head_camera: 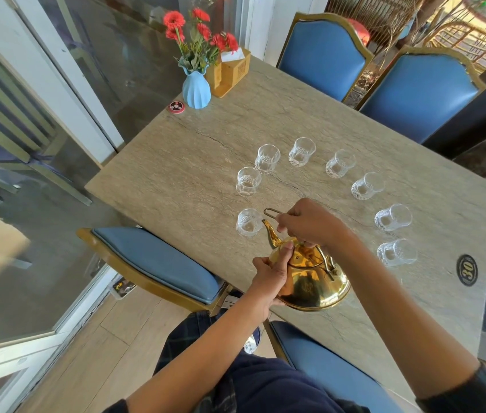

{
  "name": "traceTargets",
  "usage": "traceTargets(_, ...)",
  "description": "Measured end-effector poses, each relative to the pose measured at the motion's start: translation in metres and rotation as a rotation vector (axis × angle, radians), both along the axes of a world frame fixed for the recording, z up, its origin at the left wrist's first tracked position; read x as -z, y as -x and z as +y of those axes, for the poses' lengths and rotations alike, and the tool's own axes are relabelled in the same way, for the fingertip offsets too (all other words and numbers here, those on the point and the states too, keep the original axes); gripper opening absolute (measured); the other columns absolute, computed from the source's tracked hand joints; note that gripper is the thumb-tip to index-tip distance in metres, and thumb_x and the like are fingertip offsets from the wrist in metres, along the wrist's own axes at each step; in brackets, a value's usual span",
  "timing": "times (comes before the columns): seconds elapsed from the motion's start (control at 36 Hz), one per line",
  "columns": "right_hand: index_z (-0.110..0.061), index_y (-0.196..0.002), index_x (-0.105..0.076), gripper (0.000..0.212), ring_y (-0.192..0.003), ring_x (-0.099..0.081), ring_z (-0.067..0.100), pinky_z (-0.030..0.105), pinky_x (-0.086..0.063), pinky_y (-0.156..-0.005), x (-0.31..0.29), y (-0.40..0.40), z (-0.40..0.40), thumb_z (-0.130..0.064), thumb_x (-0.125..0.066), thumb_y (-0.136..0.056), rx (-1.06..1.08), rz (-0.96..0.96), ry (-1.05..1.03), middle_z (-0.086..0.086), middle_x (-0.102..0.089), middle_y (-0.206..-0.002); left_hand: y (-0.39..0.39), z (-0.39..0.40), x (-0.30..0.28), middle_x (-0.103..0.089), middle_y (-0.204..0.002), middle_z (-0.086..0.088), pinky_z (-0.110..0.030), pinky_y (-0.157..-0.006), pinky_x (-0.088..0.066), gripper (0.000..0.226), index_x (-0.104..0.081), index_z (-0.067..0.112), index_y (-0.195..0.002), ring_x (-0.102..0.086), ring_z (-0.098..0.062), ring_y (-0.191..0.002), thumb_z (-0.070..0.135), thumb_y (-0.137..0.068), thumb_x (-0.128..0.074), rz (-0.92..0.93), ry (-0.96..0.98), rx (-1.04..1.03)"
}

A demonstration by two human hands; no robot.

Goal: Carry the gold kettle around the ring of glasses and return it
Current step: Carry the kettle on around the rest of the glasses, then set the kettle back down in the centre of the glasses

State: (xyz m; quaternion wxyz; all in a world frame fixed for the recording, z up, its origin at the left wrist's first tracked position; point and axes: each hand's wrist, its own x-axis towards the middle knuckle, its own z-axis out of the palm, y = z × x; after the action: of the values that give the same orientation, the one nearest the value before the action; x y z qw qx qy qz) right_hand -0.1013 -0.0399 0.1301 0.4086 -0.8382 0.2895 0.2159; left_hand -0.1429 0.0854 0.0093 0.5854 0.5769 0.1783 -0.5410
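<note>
The gold kettle point(313, 281) is at the near edge of the stone table point(200, 174), tilted, with its spout pointing at the nearest left glass point(248, 222). My right hand point(310, 223) grips the thin wire handle above the lid. My left hand point(271, 274) presses against the kettle's left side, thumb up along the body. Several clear glasses stand in an open ring, from a left glass point(248, 181) round the far side point(302, 151) to the near right glass point(396, 252). Whether the kettle's base touches the table is unclear.
A blue vase with red flowers point(195, 87), a wooden napkin box point(231, 71) and a small red call button point(177, 107) stand at the far left corner. Blue chairs point(158, 260) surround the table. A round "30" badge point(467, 270) marks the right edge. Glass wall on the left.
</note>
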Motion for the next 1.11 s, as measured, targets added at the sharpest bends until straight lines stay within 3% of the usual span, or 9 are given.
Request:
traceTargets(0.31,0.006,-0.083,-0.074,0.032,-0.038,-0.038,0.017,0.026,-0.034,-0.044,0.002,0.000,0.001,-0.018,-0.056,-0.094,0.003,-0.006,-0.002,0.007,-0.050,-0.051,-0.001,0.002,0.001,-0.057,-0.137,-0.012,-0.057,-0.105,-0.058,0.117,-0.032,0.026,-0.134,-0.063,-0.030,-0.125,0.098,-0.048,-0.067,-0.014,0.002,0.013)
traceTargets(0.44,0.007,-0.084,-0.074,0.033,-0.038,-0.038,0.018,0.027,-0.033,-0.044,0.003,0.000,0.001,-0.018,-0.055,-0.095,-0.008,-0.006,0.008,0.009,-0.049,-0.053,0.000,0.002,0.002,-0.059,-0.136,-0.014,-0.054,-0.104,-0.059,0.129,-0.032,0.025,-0.133,-0.065,-0.030,-0.122,0.105,-0.038,-0.067,-0.029,-0.012,0.029)
traceTargets(0.53,0.009,-0.084,-0.073,0.034,-0.040,-0.039,0.018,0.028,-0.035,-0.047,0.005,0.000,0.000,-0.019,-0.056,-0.094,-0.010,-0.005,0.006,0.010,-0.049,-0.054,0.000,0.004,0.003,-0.059,-0.136,-0.022,-0.054,-0.103,-0.060,0.107,-0.034,0.025,-0.132,-0.065,-0.037,-0.127,0.097,-0.059,-0.068,-0.025,0.000,0.026)
traceTargets(0.69,0.019,-0.092,-0.065,0.043,-0.049,-0.040,0.022,0.031,-0.033,-0.048,0.013,0.004,0.003,-0.023,-0.057,-0.091,0.025,-0.029,-0.005,0.014,-0.046,-0.058,-0.003,0.007,0.005,-0.060,-0.109,-0.006,-0.047,-0.099,-0.061,0.113,-0.034,0.027,-0.128,-0.068,-0.024,-0.103,0.102,-0.050,-0.067,-0.052,-0.021,0.033)
traceTargets(0.75,0.018,-0.091,-0.065,0.044,-0.048,-0.040,0.021,0.033,-0.034,-0.051,0.015,0.004,0.004,-0.025,-0.057,-0.090,0.037,-0.037,-0.008,0.013,-0.047,-0.057,-0.004,0.008,0.006,-0.062,-0.116,-0.007,-0.050,-0.102,-0.060,0.109,-0.034,0.028,-0.127,-0.067,-0.022,-0.106,0.101,-0.053,-0.066,-0.064,-0.038,0.043)
traceTargets(0.89,0.015,-0.086,-0.068,0.042,-0.036,-0.038,0.017,0.028,-0.036,-0.048,0.015,0.007,0.007,-0.025,-0.056,-0.092,0.057,-0.063,-0.001,0.006,-0.043,-0.044,-0.010,0.010,0.009,-0.060,-0.127,-0.010,-0.054,-0.105,-0.058,0.124,-0.032,0.029,-0.128,-0.066,-0.026,-0.117,0.106,-0.038,-0.066,-0.096,-0.057,0.064)
traceTargets(1.0,0.013,-0.085,-0.069,0.041,-0.038,-0.039,0.018,0.028,-0.035,-0.047,0.014,0.009,0.010,-0.025,-0.056,-0.091,0.083,-0.086,-0.025,0.011,-0.047,-0.051,-0.015,0.013,0.007,-0.058,-0.134,-0.019,-0.052,-0.108,-0.056,0.129,-0.030,0.030,-0.131,-0.063,-0.035,-0.124,0.107,-0.034,-0.066,-0.125,-0.072,0.073)
traceTargets(1.11,0.008,-0.082,-0.071,0.037,-0.037,-0.040,0.016,0.025,-0.036,-0.044,0.011,0.013,0.009,-0.024,-0.055,-0.093,0.113,-0.096,-0.064,0.006,-0.047,-0.049,-0.023,0.017,-0.001,-0.056,-0.136,-0.007,-0.052,-0.113,-0.052,0.116,-0.028,0.030,-0.135,-0.060,-0.026,-0.124,0.099,-0.051,-0.068,-0.159,-0.069,0.094)
